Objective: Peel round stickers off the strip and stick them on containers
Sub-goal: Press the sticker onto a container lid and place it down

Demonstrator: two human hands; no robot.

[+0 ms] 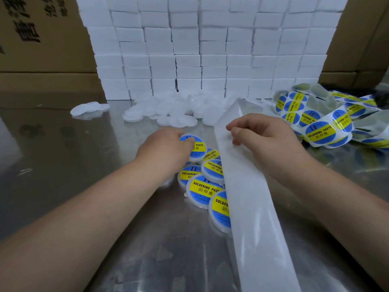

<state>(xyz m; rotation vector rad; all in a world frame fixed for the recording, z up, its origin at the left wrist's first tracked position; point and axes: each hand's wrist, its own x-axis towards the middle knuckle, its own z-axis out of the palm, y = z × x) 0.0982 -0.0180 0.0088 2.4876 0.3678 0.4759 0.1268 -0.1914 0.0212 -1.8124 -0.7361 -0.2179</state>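
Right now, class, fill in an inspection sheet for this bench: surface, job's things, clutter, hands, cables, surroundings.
Surface: shiny metal table, smudged.
Job's things: labelled tubs in a cluster at centre; plain lids piled behind; sticker strip heaped at right; bare backing trailing towards the camera.
Clutter: nothing seen.
Hands: left hand pressing on the far labelled tub; right hand pinching the backing.
Cables: nothing seen.
Surroundings: stacked white boxes; cardboard cartons on both sides.
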